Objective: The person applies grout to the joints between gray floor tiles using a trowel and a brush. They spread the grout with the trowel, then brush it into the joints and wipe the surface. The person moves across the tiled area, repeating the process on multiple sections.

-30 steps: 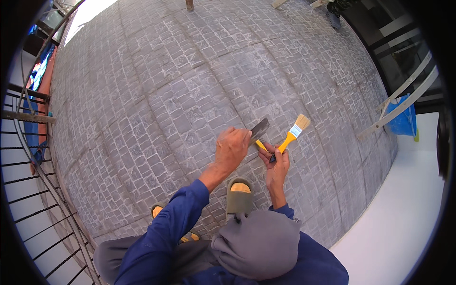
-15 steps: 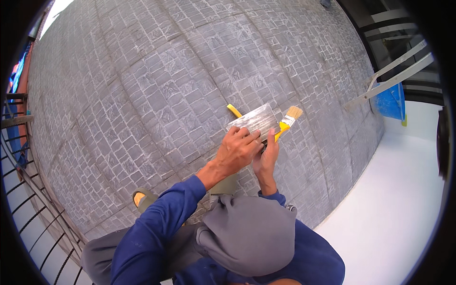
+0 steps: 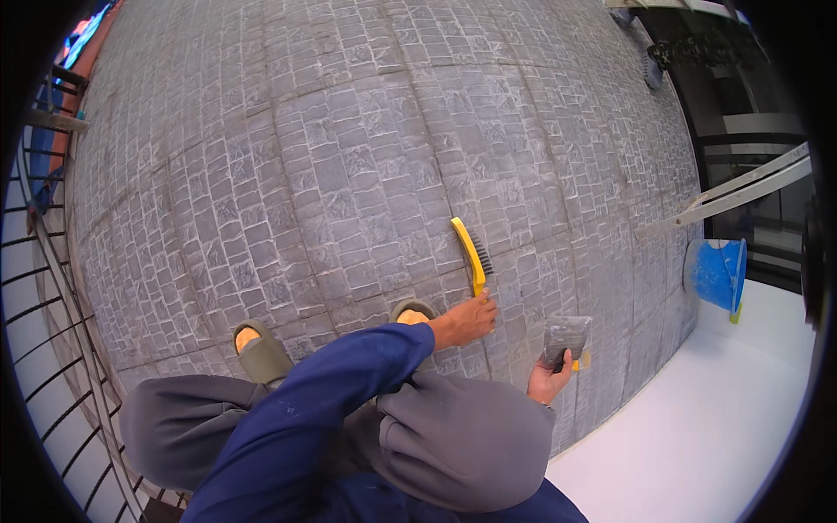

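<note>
My left hand (image 3: 466, 322) is closed round the lower end of a yellow-handled wire brush (image 3: 476, 254). Its dark bristles face right, and the far end points away from me over the paving. Off to the right, just past my knee, my right hand (image 3: 549, 381) grips a wide, flat grey scraper (image 3: 568, 334) with the blade turned up. Beside those fingers shows a bit of a paintbrush (image 3: 584, 359), yellow with tan bristles. Most of it is hidden behind the scraper and hand.
Grey stone-pattern paving (image 3: 349, 174) spreads ahead of me. A blue bucket (image 3: 717, 275) stands at the right, near pale ladder-like legs (image 3: 741, 193) and a white surface (image 3: 697, 383). A metal railing (image 3: 65, 340) runs along the left. My sandalled feet (image 3: 261, 353) are close by.
My hands have moved apart. The left has let go of the scraper and taken hold of the wire brush, while the right has drawn back toward my knee with the scraper.
</note>
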`<state>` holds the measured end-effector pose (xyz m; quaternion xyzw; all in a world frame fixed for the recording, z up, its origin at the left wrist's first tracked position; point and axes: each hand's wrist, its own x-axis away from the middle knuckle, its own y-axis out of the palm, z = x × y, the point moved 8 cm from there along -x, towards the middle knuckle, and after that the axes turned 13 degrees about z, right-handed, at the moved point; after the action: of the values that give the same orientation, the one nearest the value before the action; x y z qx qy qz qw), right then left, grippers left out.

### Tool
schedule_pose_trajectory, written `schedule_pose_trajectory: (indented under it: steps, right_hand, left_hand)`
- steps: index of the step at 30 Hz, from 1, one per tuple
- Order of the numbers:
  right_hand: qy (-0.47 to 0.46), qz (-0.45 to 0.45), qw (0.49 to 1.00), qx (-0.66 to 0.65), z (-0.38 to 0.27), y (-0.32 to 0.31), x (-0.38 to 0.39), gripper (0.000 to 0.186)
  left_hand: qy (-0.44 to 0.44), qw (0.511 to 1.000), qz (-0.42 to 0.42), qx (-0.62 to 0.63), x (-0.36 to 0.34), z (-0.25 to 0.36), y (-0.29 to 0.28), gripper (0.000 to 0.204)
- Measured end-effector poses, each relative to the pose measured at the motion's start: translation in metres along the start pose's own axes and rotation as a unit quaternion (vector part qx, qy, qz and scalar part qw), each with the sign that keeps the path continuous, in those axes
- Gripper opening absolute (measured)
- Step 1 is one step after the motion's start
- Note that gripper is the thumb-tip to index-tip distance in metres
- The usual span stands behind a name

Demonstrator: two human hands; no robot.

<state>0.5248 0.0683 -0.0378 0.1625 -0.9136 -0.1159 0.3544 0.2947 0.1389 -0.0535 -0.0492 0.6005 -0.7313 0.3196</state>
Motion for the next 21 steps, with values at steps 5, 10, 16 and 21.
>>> schedule_pose_trajectory:
  steps: [5,10,16,21]
  right_hand:
    - [0.019,-0.058,0.998,0.032,0.019,0.026,0.003,0.040]
    - [0.087,-0.135,0.986,0.052,0.070,0.108,0.016,0.042]
    - [0.027,-0.304,0.898,0.318,0.169,0.211,0.048,0.026]
    - [-0.078,-0.398,0.775,0.485,0.223,0.242,0.073,0.030]
  left_hand:
    - [0.012,0.999,0.029,-0.032,0.006,-0.020,-0.023,0.010]
    - [-0.011,0.991,0.135,0.004,0.034,-0.101,-0.161,0.005]
    - [-0.164,0.963,0.180,-0.116,0.156,-0.233,-0.385,0.025]
    - [-0.422,0.822,0.239,-0.297,0.323,-0.259,-0.542,0.034]
